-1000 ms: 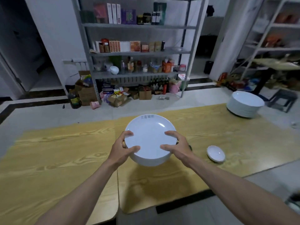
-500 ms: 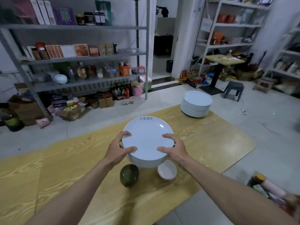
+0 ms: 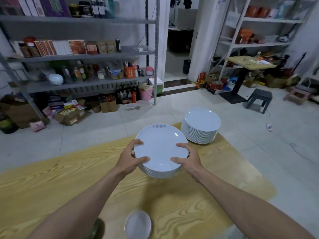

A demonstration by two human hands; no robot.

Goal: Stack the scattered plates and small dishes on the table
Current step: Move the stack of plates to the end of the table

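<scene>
Head view: a small pile of round white ceramic plates point(image 3: 160, 149) is held above the yellow wood-grain surface point(image 3: 51, 183), gripped from both sides. The fingers of the left hand point(image 3: 128, 161) are curled round the pile's left rim with the thumb laid across the top plate, and the right hand point(image 3: 188, 160) is set the same way on the right rim. Blue printed characters are seen at the far edge of the top plate, too small to be read. A taller stack of white plates point(image 3: 201, 125) is seen on the far corner of the surface, near the held pile. A small white dish point(image 3: 138, 225) lies on the surface below the forearms, and beside it a dark green rounded object point(image 3: 96, 228), possibly a bowl, is blurred at the frame edge. Grey metal shelving point(image 3: 77, 57) loaded with boxes and bottles is seen behind.
</scene>
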